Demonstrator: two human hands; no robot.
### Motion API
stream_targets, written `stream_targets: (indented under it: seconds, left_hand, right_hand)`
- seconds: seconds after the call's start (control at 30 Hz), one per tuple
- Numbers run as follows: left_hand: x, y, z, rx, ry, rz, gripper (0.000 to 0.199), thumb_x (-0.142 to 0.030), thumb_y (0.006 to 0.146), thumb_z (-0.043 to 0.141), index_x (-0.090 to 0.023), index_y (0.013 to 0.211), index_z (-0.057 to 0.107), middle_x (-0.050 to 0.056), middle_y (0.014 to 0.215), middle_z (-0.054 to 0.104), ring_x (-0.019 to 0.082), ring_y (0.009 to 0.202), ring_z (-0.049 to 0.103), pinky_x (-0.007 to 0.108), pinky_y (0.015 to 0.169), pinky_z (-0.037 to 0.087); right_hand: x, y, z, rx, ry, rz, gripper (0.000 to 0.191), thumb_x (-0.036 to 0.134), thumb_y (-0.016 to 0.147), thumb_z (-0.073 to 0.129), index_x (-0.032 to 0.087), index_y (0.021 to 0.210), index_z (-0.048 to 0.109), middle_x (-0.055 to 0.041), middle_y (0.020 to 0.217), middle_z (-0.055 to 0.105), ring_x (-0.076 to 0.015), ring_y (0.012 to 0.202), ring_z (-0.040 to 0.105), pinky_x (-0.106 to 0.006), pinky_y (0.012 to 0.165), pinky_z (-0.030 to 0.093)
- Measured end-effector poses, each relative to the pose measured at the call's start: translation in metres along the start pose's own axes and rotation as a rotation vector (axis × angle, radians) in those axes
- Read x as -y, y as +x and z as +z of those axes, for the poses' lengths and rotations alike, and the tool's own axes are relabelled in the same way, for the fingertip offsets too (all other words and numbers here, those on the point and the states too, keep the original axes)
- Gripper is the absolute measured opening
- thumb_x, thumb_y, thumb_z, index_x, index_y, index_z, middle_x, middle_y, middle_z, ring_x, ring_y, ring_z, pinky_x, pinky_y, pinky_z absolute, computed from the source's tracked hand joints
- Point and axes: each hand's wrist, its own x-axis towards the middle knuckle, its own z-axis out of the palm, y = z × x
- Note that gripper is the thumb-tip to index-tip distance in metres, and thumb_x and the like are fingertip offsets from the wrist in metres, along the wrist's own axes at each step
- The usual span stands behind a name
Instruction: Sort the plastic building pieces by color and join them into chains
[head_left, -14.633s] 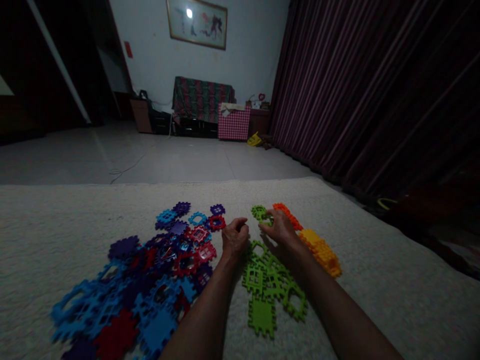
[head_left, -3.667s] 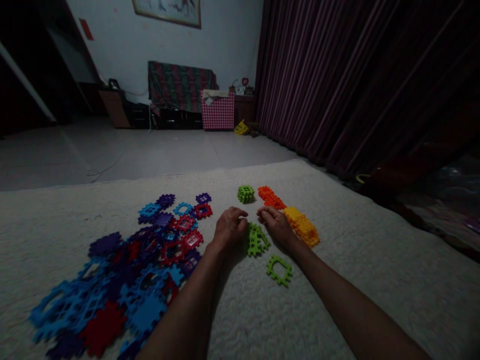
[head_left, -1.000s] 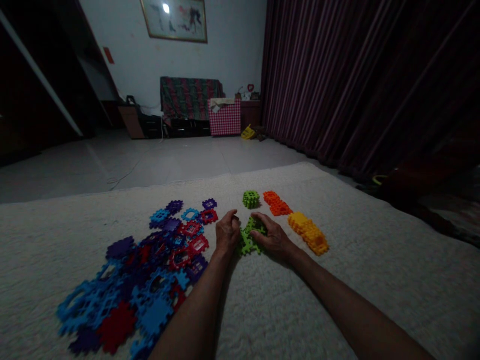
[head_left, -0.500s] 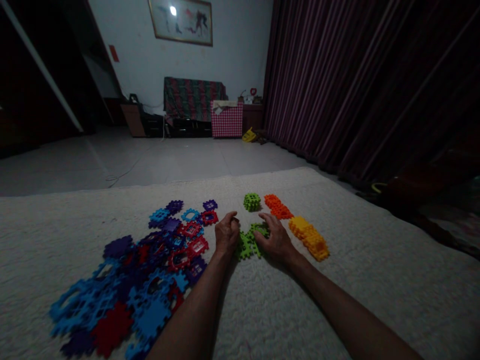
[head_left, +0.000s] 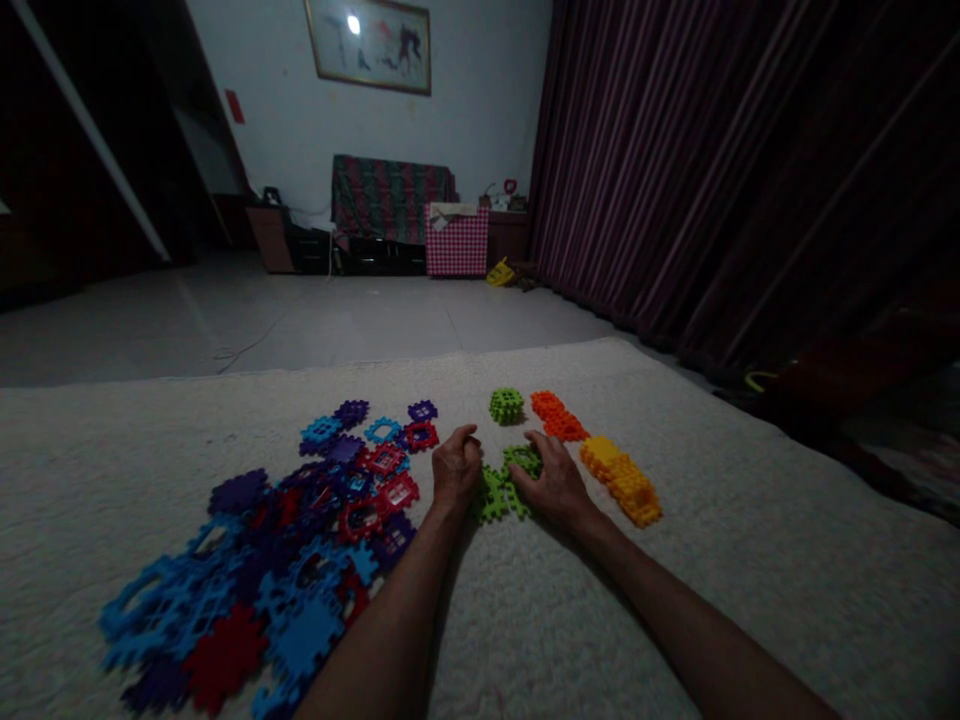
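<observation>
Loose green toothed pieces (head_left: 493, 492) lie on the pale quilted cloth between my hands. My left hand (head_left: 457, 468) rests at their left edge with its fingers curled in; whether it holds anything is hidden. On the other side, my right hand (head_left: 553, 478) has thumb and fingers spread around a green piece (head_left: 524, 459), which it touches. Just beyond stands a small green stack (head_left: 506, 405). Orange pieces (head_left: 556, 416) and a row of yellow pieces (head_left: 621, 480) lie to the right.
A wide heap of blue (head_left: 306, 635), red (head_left: 225, 655) and purple pieces (head_left: 238, 491) spreads over the cloth (head_left: 757, 560) on the left, beside my left forearm. Past the cloth's far edge are a tiled floor, low cabinets and a purple curtain (head_left: 645, 170).
The view has shifted slightly. My right thumb and fingers have moved a little over the green piece; my left hand stays almost the same.
</observation>
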Motion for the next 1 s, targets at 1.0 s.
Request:
stream_targets:
  seconds: [1.0]
  left_hand:
    - [-0.002,-0.003,0.000,0.022,-0.023,0.003,0.037,-0.016,0.082,0.046,-0.012,0.108,0.072,0.006,0.074,0.074,0.015,0.067,0.068,0.024,0.066,0.051]
  right_hand:
    - [-0.005,0.011,-0.002,-0.077,0.298,0.045,0.044,0.045,0.080,0.061,0.018,0.115,0.061,-0.0138,0.112,0.067,-0.0239,0.094,0.067,-0.038,0.077,0.060]
